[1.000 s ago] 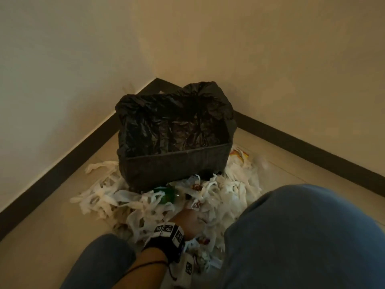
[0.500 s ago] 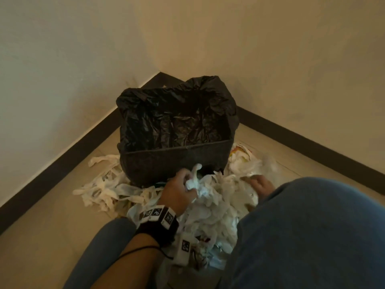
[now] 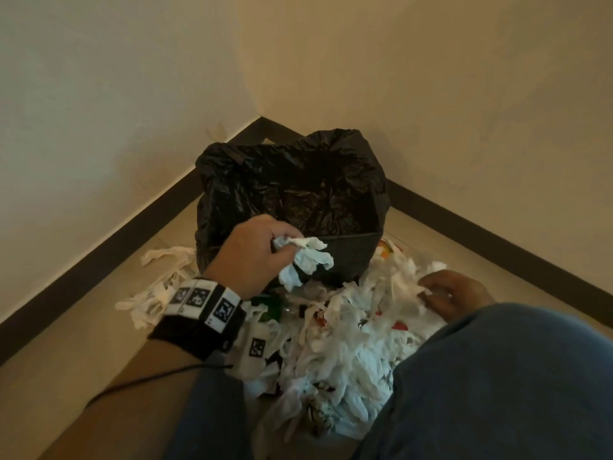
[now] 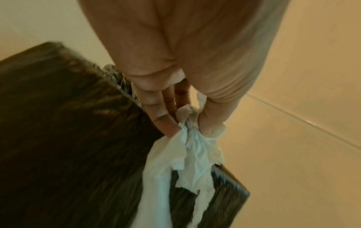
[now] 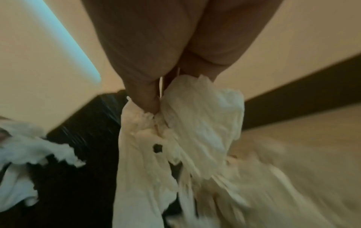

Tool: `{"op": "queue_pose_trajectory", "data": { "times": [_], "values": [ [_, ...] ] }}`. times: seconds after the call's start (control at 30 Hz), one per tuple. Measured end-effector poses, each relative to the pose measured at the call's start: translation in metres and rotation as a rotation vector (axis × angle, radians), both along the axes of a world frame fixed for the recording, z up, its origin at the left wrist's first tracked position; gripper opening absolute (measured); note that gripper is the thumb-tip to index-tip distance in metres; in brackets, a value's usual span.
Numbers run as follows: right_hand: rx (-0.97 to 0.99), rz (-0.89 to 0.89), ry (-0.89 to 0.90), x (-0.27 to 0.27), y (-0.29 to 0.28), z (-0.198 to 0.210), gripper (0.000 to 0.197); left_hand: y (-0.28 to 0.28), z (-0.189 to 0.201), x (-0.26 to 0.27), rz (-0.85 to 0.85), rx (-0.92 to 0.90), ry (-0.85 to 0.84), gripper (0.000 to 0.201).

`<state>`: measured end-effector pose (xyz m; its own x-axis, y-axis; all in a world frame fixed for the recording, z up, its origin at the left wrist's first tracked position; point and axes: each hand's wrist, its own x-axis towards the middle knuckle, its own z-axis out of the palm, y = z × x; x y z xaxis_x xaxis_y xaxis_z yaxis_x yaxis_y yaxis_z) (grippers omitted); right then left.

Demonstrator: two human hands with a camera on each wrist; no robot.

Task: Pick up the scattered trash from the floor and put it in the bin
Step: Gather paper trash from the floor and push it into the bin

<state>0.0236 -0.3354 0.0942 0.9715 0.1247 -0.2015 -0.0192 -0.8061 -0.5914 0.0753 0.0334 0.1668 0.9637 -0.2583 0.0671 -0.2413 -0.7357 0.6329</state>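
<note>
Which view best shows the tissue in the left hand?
The left wrist view: the tissue is close up, pinched by the left hand. The head view shows the same tissue smaller, held at the bin's front rim. The right wrist view shows other tissue, held by the right hand.

bin liner (image 3: 298, 180): thin black plastic film, crinkled, with a glossy sheen on its folds.
bin wall (image 3: 345, 257): dark, matt, a faintly woven or textured look; the material could not be told.
tissue wad (image 3: 306, 260): soft white paper, crumpled, torn at the edges, matt.
paper heap (image 3: 348, 346): shredded white tissue strips, matt and limp.
floor (image 3: 66, 376): smooth beige surface, dull sheen.
trouser leg (image 3: 497, 386): blue cloth, denim-like, matt.
wrist strap (image 3: 199, 327): black fabric.
</note>
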Motion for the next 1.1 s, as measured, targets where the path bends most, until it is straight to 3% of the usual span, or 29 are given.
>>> {"op": "queue_pose_trajectory", "data": {
  "times": [0.27, 0.4, 0.5, 0.7, 0.73, 0.8, 0.9, 1.0, 1.03, 1.1],
  "values": [
    [-0.039, -0.028, -0.345, 0.044, 0.024, 0.151, 0.007, 0.022, 0.042, 0.026, 0.081, -0.019, -0.185, 0.021],
    [-0.017, 0.001, -0.438, 0.077, 0.050, 0.200, 0.008, 0.022, 0.062, 0.038, 0.143, -0.047, -0.249, 0.021],
    [-0.011, 0.083, -0.513, 0.107, 0.073, 0.222, 0.012, 0.016, 0.071, 0.048, 0.166, 0.068, -0.180, 0.024],
    [-0.201, 0.348, -0.459, 0.154, 0.127, 0.191, 0.017, 0.014, 0.042, 0.050, 0.137, 0.336, 0.223, 0.022],
    [-0.267, 0.395, -0.401, 0.157, 0.133, 0.179, 0.019, 0.012, 0.038, 0.046, 0.091, 0.343, 0.243, 0.023],
    [-0.373, 0.470, -0.248, 0.160, 0.142, 0.158, 0.023, 0.008, 0.029, 0.039, 0.031, 0.357, 0.290, 0.046],
    [-0.425, 0.538, -0.072, 0.157, 0.144, 0.130, 0.024, 0.007, 0.018, 0.039, -0.050, 0.452, 0.394, 0.063],
    [-0.540, 0.706, 0.116, 0.153, 0.139, 0.110, 0.041, 0.008, 0.008, 0.042, -0.100, 0.556, 0.439, 0.086],
    [-0.571, 0.764, 0.159, 0.151, 0.137, 0.109, 0.036, 0.007, 0.006, 0.042, -0.098, 0.565, 0.436, 0.090],
    [-0.425, 0.761, 0.127, 0.153, 0.127, 0.110, 0.034, 0.003, 0.005, 0.040, -0.093, 0.538, 0.359, 0.084]
  ]
}}
